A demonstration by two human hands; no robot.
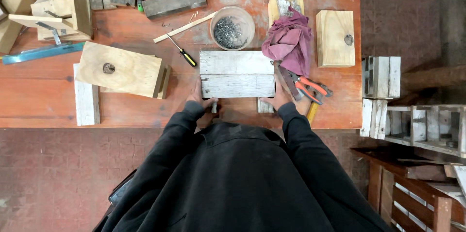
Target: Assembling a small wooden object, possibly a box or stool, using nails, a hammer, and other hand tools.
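Whitewashed planks (237,74), 2 of them edge to edge, lie at the near middle of our red workbench (43,101). Our left hand (200,97) and right hand (276,97) clasp their ends, squaring them; fastening them probably needs nails (228,32).

Black hooded top — long sleeves, bare hands

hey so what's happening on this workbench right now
A person in a black sweatshirt stands at a reddish wooden table, holding a whitewashed two-board wooden piece by its two ends: left hand at its left end, right hand at its right. Close by lie a tub of nails, a screwdriver, orange-handled pliers and a purple rag.
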